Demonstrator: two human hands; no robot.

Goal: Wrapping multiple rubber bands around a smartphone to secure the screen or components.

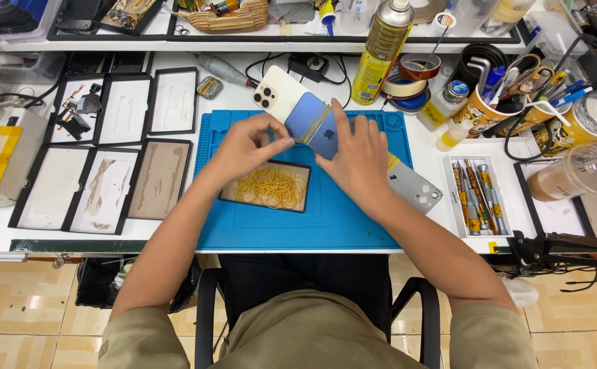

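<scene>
My right hand [358,156] grips a white phone [278,92] whose back carries a blue-violet panel [310,121], held tilted above the blue work mat [353,219]. Thin rubber bands wrap around the phone's middle. My left hand [247,145] pinches at a band by the phone's lower edge, fingers closed on it. Below both hands lies a small black tray of yellow rubber bands [270,186].
A grey phone back cover [416,188] lies at the mat's right edge, a white tray of screwdrivers [475,195] beside it. Several black-rimmed trays [107,184] fill the left. A yellow spray can [382,48], tape rolls [408,87] and cups of tools [496,106] stand behind.
</scene>
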